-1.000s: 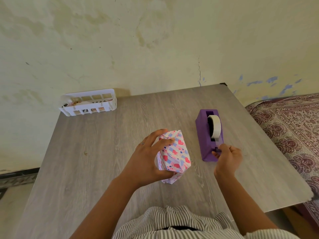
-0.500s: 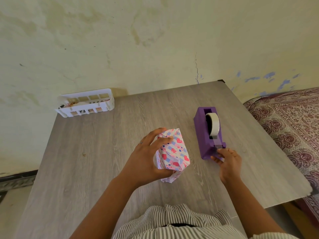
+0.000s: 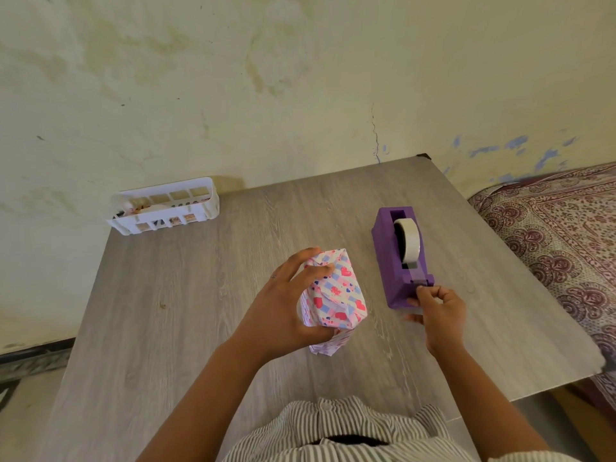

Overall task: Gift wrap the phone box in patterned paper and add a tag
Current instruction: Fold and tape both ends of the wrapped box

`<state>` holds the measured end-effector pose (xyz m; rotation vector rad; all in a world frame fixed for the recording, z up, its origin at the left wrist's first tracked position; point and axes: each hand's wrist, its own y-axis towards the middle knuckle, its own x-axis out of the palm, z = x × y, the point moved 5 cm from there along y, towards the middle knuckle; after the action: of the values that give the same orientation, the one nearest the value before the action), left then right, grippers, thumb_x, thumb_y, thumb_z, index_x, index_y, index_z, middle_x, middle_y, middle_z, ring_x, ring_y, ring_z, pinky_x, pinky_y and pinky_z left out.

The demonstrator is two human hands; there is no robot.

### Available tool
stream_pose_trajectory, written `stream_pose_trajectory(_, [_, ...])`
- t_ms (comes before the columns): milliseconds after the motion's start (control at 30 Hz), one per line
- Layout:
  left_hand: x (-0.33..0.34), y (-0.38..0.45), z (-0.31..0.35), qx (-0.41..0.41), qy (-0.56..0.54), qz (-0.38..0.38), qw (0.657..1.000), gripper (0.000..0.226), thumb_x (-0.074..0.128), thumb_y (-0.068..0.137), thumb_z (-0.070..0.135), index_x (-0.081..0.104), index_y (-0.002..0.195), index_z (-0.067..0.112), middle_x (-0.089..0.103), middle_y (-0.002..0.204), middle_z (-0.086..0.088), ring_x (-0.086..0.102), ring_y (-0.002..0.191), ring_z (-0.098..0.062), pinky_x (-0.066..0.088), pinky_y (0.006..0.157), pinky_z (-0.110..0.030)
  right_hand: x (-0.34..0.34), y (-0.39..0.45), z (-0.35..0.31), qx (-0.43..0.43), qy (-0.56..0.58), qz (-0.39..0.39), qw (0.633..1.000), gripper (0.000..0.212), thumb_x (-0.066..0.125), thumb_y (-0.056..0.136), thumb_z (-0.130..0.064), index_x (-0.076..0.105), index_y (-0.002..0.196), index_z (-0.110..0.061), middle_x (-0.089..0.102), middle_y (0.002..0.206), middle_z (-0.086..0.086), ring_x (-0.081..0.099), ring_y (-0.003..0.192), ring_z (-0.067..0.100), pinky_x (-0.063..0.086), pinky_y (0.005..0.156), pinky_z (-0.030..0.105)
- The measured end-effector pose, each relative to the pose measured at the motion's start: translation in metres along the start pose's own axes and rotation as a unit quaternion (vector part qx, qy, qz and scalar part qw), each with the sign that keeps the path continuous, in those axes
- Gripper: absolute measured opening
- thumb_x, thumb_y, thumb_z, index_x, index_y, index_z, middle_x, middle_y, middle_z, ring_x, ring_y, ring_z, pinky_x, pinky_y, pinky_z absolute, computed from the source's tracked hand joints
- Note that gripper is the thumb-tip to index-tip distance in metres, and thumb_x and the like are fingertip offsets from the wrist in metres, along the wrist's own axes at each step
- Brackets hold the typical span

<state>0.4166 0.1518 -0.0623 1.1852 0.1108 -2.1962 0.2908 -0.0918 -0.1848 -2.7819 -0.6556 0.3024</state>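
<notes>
One view is available, from the head camera, and places are given relative to the purple tape dispenser (image 3: pixel 398 261) on the grey wooden table (image 3: pixel 200 311). The wrapped phone box (image 3: pixel 333 291), covered in heart-patterned paper, is held upright on the table just left of the dispenser. It is gripped by the left hand (image 3: pixel 286 311), whose fingers are curled over the folded top flap with the thumb beneath the near side. The right hand (image 3: pixel 440 308) is at the dispenser's near end, by the cutter; its thumb and forefinger appear pinched on the free tape end, though the strip itself is too faint to confirm.

The step in hand is judged to be drawing tape for the open flap. It would be done well if the strip were pulled straight toward the body, kept short, then torn downward across the blade, while the fold is kept pressed flat so that it cannot spring open.

Counted: one wrapped box, one dispenser, one tape roll (image 3: pixel 407 240), one white plastic basket (image 3: pixel 166 208) far left of the dispenser against the wall, two hands. No tag can be made out.
</notes>
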Motion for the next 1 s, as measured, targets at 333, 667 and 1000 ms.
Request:
stream_pose_trajectory(333, [-0.002, -0.003, 0.006, -0.001, 0.021, 0.002, 1.000, 0.082, 0.057, 0.063, 0.071, 0.043, 0.133, 0.030, 0.027, 0.151, 0.009, 0.029, 0.133, -0.004, 0.039, 0.105, -0.034, -0.015, -0.026, 0.008, -0.018, -0.067, 0.021, 0.997, 0.015, 0.059, 0.090, -0.010, 0.061, 0.075, -0.010, 0.064, 0.074, 0.012, 0.060, 0.065, 0.027, 0.054, 0.059, 0.038])
stream_pose_trajectory(667, [0.006, -0.008, 0.015, 0.023, 0.031, 0.014, 0.999, 0.081, 0.061, 0.066, 0.072, 0.030, 0.134, 0.042, 0.019, 0.153, 0.014, 0.025, 0.137, -0.003, 0.034, 0.104, -0.025, 0.018, -0.075, -0.106, -0.250, -0.089, -0.118, 0.957, 0.021, 0.054, 0.092, 0.000, 0.065, 0.097, -0.018, 0.066, 0.073, -0.004, 0.062, 0.064, 0.012, 0.053, 0.062, 0.020])
stream_pose_trajectory(1000, [0.005, -0.008, 0.024, 0.035, 0.059, 0.027, 0.997, 0.077, 0.067, 0.064, 0.068, 0.038, 0.128, 0.037, 0.030, 0.147, 0.016, 0.028, 0.134, 0.000, 0.023, 0.104, -0.010, 0.054, -0.098, -0.141, -0.184, -0.109, -0.269, 0.939, 0.063, 0.054, 0.092, -0.002, 0.024, 0.143, -0.025, 0.062, 0.075, 0.014, 0.055, 0.053, -0.002, 0.042, 0.058, 0.013])
